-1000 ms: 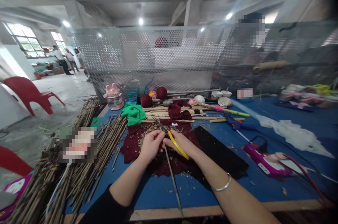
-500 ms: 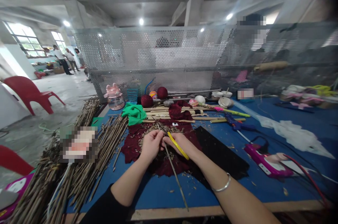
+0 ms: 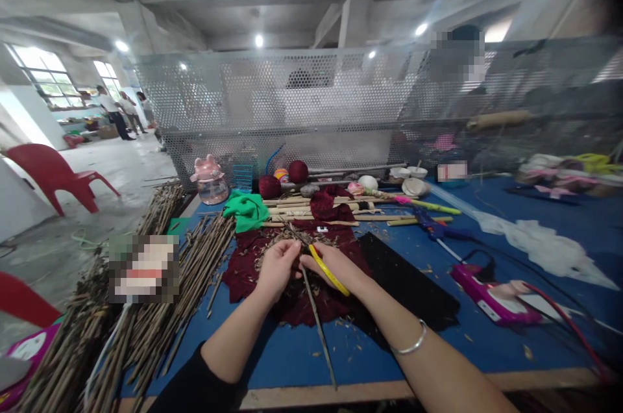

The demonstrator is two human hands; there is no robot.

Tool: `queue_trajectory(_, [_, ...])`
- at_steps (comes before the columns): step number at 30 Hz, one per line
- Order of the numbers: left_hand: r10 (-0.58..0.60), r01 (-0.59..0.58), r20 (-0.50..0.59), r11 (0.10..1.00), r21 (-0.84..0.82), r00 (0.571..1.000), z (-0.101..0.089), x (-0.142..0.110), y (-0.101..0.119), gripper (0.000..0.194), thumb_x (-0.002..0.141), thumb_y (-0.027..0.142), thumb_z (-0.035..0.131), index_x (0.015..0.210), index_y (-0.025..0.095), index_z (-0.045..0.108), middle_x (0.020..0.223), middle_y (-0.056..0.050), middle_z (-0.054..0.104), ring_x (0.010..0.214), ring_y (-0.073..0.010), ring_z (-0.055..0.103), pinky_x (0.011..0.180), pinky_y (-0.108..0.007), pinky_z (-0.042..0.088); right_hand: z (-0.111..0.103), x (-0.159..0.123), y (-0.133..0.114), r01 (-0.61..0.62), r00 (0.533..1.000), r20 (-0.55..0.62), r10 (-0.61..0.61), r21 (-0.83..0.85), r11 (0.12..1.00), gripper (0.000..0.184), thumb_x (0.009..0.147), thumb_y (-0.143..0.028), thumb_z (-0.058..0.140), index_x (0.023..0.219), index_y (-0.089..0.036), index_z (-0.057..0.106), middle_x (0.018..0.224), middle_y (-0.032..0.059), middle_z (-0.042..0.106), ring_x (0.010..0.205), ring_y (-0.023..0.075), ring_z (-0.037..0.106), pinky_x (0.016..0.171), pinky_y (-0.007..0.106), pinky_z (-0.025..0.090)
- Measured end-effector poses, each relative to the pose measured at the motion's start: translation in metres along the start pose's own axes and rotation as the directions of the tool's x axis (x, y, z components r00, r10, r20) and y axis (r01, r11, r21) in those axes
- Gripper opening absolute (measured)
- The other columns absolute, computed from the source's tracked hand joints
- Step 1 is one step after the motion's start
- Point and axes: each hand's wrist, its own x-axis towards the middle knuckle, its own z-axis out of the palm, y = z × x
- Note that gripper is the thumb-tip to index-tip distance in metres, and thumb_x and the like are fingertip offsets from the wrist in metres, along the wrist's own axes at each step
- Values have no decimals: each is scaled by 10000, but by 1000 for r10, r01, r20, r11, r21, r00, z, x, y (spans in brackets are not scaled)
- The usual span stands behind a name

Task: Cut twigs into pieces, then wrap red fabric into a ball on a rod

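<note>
Above a dark red cloth (image 3: pixel 243 273) strewn with dry brown scraps, my two hands work close together. My left hand (image 3: pixel 278 263) has its fingers closed around a thin dry stick (image 3: pixel 317 319), whose long lower end slants down toward the table's front edge. Closed in my right hand (image 3: pixel 335 265) is a slim yellow-handled tool (image 3: pixel 329 271); its working end lies near the stick's upper part and is too small to make out. The right fingertips are by the stick, just right of the left ones.
Bundled dry sticks (image 3: pixel 180 296) lie at the left. A black cloth (image 3: pixel 409 283), a blue glue gun (image 3: pixel 431 225) and a magenta power strip (image 3: pixel 496 299) with cables are at the right. Poles (image 3: pixel 311 212), a green cloth (image 3: pixel 247 210) and a pink-topped bottle (image 3: pixel 209 182) stand or lie behind.
The stick's lower end has swung slightly to the left. Both hands stay in nearly the same place, still closed on the stick and the yellow-handled tool.
</note>
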Motion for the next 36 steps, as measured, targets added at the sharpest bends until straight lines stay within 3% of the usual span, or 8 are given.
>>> queue_trajectory(3, [-21, 19, 48, 999, 51, 999, 1, -1, 0, 357, 664, 471, 630, 697, 129, 536, 551, 25, 539, 454, -59, 508, 374, -138, 404, 0, 1, 2, -22, 1000, -9, 22, -34, 999, 417, 753, -607, 479, 754, -190, 479, 738, 48, 589, 652, 158, 528, 575, 238, 331])
queue_trajectory(11, [41, -45, 29, 988, 147, 999, 2, -2, 2, 366, 666, 478, 617, 603, 135, 505, 470, 41, 488, 397, -51, 449, 343, -145, 380, -1, 1, 0, -47, 999, -10, 46, -37, 998, 441, 730, -609, 507, 834, -182, 461, 813, 69, 598, 706, 177, 547, 591, 247, 347])
queue_trajectory(19, [44, -47, 17, 984, 173, 999, 2, 0, -4, 364, 689, 494, 589, 616, 142, 530, 440, 37, 493, 348, -51, 415, 336, -160, 353, 1, 2, 7, -5, 1000, -11, 5, -15, 1000, 409, 745, -584, 507, 812, -180, 504, 793, 58, 607, 696, 172, 555, 615, 251, 371])
queue_trajectory(31, [46, -40, -30, 983, 178, 998, 1, -1, 1, 335, 707, 463, 566, 639, 136, 549, 442, 26, 516, 367, -60, 447, 352, -156, 367, 2, 1, -2, -105, 994, 33, 105, 23, 994, 490, 748, -631, 468, 734, -169, 628, 692, 47, 628, 659, 172, 556, 564, 226, 340])
queue_trajectory(36, [-7, 11, -47, 995, 100, 999, 2, -2, 5, 338, 722, 466, 531, 776, 132, 540, 489, 21, 543, 395, -77, 506, 331, -143, 355, -1, 3, 1, -108, 993, 36, 108, -26, 994, 504, 740, -646, 463, 704, -168, 617, 677, 37, 623, 629, 158, 545, 535, 221, 311])
